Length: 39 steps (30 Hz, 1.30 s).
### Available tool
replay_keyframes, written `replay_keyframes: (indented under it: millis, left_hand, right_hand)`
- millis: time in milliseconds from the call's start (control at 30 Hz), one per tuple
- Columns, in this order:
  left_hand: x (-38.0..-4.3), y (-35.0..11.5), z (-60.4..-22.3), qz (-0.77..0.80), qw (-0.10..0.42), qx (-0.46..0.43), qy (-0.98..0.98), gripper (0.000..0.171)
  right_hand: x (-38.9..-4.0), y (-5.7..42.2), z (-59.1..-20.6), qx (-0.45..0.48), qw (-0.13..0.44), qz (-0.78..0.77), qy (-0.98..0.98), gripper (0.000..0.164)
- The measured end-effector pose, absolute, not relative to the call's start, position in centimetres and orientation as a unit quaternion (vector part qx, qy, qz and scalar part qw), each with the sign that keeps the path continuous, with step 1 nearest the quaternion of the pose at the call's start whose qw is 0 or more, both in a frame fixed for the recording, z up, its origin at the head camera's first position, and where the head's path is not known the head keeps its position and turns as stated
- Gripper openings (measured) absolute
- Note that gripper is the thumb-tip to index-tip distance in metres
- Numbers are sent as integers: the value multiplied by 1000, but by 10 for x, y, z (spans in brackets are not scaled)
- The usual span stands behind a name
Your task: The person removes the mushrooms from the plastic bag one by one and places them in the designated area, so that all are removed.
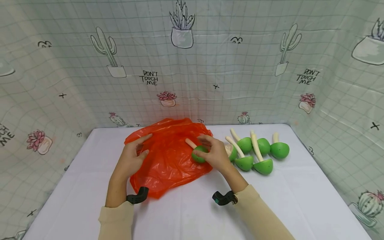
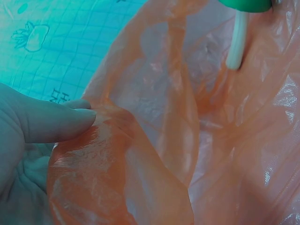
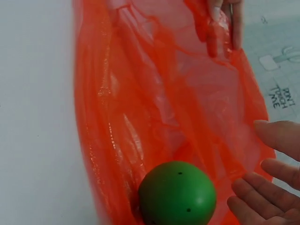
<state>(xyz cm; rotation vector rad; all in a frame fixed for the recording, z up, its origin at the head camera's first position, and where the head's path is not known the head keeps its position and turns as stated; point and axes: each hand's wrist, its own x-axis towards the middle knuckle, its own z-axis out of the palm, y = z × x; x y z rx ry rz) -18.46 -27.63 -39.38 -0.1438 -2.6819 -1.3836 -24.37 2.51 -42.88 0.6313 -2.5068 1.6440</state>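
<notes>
A crumpled red plastic bag (image 1: 168, 166) is spread on the white table. My left hand (image 1: 132, 158) pinches its left edge, with the thumb (image 2: 79, 123) on one side of the film and fingers showing through from the other, as the right wrist view shows. A toy mushroom with a green dotted cap (image 3: 178, 194) and a cream stem (image 2: 238, 42) lies at the bag's right part, stem pointing to the far left. Close over it is my right hand (image 1: 216, 153), fingers loosely spread and apart from the cap in the right wrist view.
Several more green-capped toy mushrooms (image 1: 264, 166) lie in a cluster right of the bag, close beside my right hand. A cloth (image 1: 192, 76) printed with cacti hangs behind and along both sides of the white table (image 1: 192, 216).
</notes>
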Motion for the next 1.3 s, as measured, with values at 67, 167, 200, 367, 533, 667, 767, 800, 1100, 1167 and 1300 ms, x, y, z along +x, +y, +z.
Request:
replay_keyframes:
  millis: [67,167,200,367,533,667,767,800,1100,1167,1300]
  left_hand:
    - [-185,-276,-394,-458,61,-49,-886,58]
    - [-185,-275,-395,-458,62,-50,-885,58]
    - [-185,-275,-395,-458,62,-50,-885,58]
    - [-185,-275,-396,-459,63,-52,-884,59]
    - [-185,-275,-397,-460,67,-58,-884,58]
    - [-186,-274,-397,-459,69,-61,-884,58]
    - [-186,-275,-397,-458,69,-61,-884,58]
    - [-186,-275,-397,-458,69,-60,-884,57]
    - [-186,-276,-394,-457,63,-46,-886,58]
    - [-186,-276,-394,-457,64,-45,-886,58]
    - [-186,-278,-395,-459,65,-48,-885,58]
  right_hand:
    - [-244,25,-431,201,36,531,-823,52]
    - [-244,24,-434,193,33,520,-831,51]
    - [-244,24,-435,192,33,519,-833,50]
    - [-245,22,-439,190,36,511,-838,49]
    - [-246,19,-441,185,40,499,-845,49]
    - [-245,17,-442,182,47,492,-850,48]
    - [-243,14,-442,182,52,492,-850,48]
    - [-243,13,-442,186,54,491,-849,49]
    - [-240,8,-445,197,67,488,-848,49]
    - [-240,7,-448,185,73,473,-859,49]
    - [-240,5,-452,164,72,440,-880,50]
